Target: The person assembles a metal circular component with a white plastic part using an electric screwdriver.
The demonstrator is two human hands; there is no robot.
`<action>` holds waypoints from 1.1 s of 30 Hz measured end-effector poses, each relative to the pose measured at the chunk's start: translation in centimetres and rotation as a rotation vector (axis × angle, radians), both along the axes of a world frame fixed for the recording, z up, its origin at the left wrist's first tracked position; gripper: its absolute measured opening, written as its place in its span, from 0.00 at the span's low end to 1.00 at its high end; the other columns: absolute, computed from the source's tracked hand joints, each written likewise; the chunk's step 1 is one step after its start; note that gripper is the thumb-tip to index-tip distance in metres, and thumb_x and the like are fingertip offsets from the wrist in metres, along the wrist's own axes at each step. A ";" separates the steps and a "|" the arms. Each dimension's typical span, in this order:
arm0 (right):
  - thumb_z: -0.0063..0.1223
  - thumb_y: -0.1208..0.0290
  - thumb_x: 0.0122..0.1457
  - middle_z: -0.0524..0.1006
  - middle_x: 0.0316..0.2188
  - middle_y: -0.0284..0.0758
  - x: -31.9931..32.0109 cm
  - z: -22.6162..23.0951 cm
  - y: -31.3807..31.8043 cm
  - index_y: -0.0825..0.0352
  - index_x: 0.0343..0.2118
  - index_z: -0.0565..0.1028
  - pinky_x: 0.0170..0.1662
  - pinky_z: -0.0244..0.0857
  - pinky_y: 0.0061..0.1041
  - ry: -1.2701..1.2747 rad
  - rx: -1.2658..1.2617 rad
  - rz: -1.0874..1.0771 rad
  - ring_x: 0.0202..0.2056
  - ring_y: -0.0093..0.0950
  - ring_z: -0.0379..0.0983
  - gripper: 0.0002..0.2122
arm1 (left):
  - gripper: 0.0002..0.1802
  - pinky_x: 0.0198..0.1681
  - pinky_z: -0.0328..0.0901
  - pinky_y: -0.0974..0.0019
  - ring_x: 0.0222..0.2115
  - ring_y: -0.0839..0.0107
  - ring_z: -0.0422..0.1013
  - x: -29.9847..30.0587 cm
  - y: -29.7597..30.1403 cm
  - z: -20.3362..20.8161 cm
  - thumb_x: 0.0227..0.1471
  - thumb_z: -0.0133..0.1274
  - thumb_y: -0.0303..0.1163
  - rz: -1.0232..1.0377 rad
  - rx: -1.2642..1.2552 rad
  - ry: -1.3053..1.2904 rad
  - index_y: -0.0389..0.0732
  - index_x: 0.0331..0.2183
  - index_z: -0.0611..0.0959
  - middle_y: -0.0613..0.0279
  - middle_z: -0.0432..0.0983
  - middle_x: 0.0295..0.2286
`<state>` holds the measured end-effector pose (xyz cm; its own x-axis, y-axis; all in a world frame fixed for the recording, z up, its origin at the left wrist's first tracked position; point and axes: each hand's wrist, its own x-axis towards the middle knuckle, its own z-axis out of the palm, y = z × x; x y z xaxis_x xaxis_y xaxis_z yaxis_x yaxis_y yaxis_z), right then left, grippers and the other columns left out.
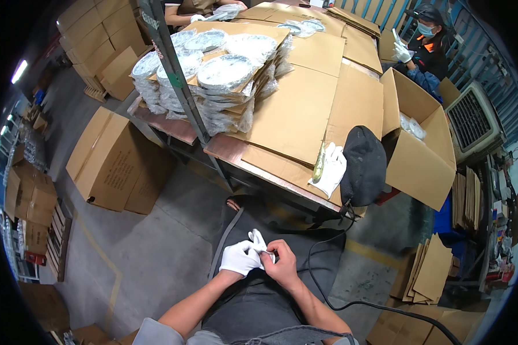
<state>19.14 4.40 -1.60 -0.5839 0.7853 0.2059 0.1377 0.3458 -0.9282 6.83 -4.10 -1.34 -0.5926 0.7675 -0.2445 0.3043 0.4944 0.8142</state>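
Note:
My left hand (241, 258) wears a white knit glove and is held over my lap. Its fingers point up and look stretched out, though some are hidden behind the other hand. My right hand (280, 264) is bare and closed, with thumb and fingers pinching white glove fabric (258, 238) at the left hand's fingers. Another white glove (331, 170) lies at the near edge of the cardboard-covered table (296, 109). Beside that glove sits a black cap or cloth bag (363, 167). Dark clothing (253, 307) covers my lap.
Plastic-wrapped round discs (224, 73) stand stacked on the table behind a metal post (175, 69). An open carton (420, 155) is at right, a closed carton (106, 158) at left. A black cable (380, 303) crosses my right side. A masked co-worker (426, 46) sits far right; another person is behind.

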 end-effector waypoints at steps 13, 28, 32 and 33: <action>0.58 0.79 0.39 0.75 0.36 0.32 1.3 0.8 -0.9 0.62 0.28 0.77 0.31 0.70 0.30 -0.192 0.563 0.140 0.30 0.32 0.72 0.10 | 0.10 0.25 0.68 0.63 0.20 0.61 0.74 -1.4 -1.2 -1.4 0.41 0.65 0.29 0.012 0.315 0.457 0.41 0.26 0.79 0.58 0.76 0.20; 0.40 0.79 0.61 0.70 0.22 0.33 3.4 -4.9 3.6 0.66 0.34 0.70 0.17 0.55 0.17 0.518 -1.709 0.240 0.17 0.17 0.60 0.05 | 0.06 0.14 0.62 0.61 0.12 0.65 0.69 -0.4 0.9 -1.8 0.54 0.50 0.37 -0.384 0.294 0.844 0.53 0.34 0.81 0.64 0.70 0.13; 0.38 0.82 0.58 0.76 0.36 0.41 -1.0 -5.8 2.7 0.70 0.42 0.72 0.30 0.71 0.30 0.620 -1.514 -0.260 0.34 0.30 0.76 0.12 | 0.05 0.15 0.63 0.60 0.12 0.64 0.70 1.0 0.4 -3.8 0.54 0.50 0.36 -0.303 0.289 0.773 0.50 0.29 0.80 0.64 0.71 0.14; 0.36 0.85 0.55 0.77 0.40 0.45 -0.8 -8.1 2.9 0.72 0.42 0.72 0.39 0.74 0.40 0.676 -1.424 -0.264 0.41 0.39 0.77 0.14 | 0.05 0.15 0.64 0.59 0.13 0.62 0.70 1.7 0.8 -3.7 0.54 0.51 0.35 -0.288 0.303 0.735 0.48 0.28 0.79 0.61 0.71 0.14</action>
<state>18.39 7.31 -9.69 -0.5166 0.6138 -0.5969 -0.5012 -0.7820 -0.3704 8.53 -3.29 -5.06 -0.2920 0.8829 0.3676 0.8889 0.1086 0.4451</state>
